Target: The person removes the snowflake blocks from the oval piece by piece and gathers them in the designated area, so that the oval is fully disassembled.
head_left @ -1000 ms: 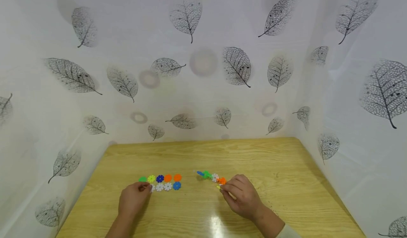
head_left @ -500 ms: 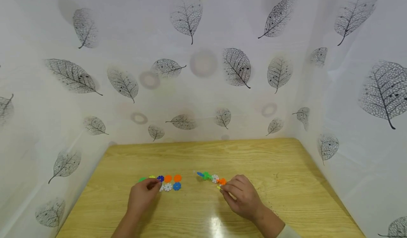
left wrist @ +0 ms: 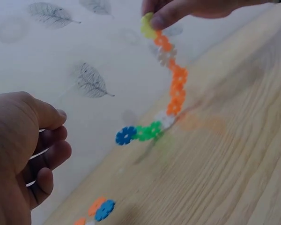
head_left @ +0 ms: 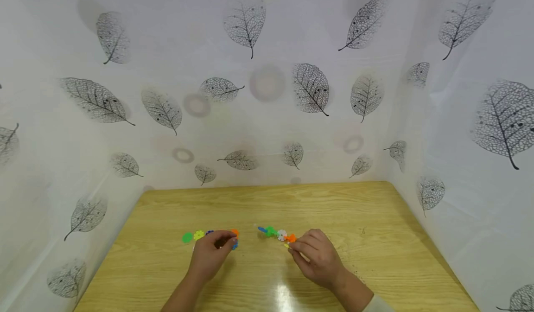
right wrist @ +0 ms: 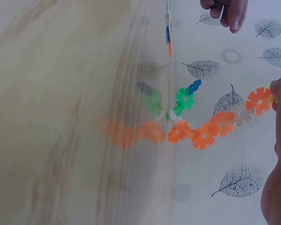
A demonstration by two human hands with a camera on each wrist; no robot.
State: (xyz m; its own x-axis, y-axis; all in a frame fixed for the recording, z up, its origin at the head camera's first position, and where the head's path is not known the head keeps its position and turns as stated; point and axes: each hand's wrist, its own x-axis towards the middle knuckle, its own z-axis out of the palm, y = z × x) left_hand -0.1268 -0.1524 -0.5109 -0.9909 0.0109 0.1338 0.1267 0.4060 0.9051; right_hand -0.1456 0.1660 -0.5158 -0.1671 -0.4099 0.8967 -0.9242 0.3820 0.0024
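Observation:
My right hand (head_left: 317,256) pinches the yellow disc (left wrist: 148,26) at the end of a chain of flower-shaped interlocking plastic discs (right wrist: 203,136). The chain slants down to the table through orange, white and green discs to a blue disc (left wrist: 126,135) at its far end. My left hand (head_left: 208,258) hovers over the loose discs, fingers curled. A thin white edge (right wrist: 222,11) shows between its fingertips in the right wrist view, a white disc seen side-on. Beneath this hand, a green disc (head_left: 187,238) and a yellow one show at left, orange and blue at right; the middle ones are mostly hidden.
The wood-grain table (head_left: 333,210) is glossy and reflects the chain. White cloth walls (head_left: 267,126) printed with grey leaves enclose its back and sides.
My left hand has moved right along the loose discs, from the left end of the front row towards the blue disc, carrying the white disc. My right hand and the chain have hardly moved.

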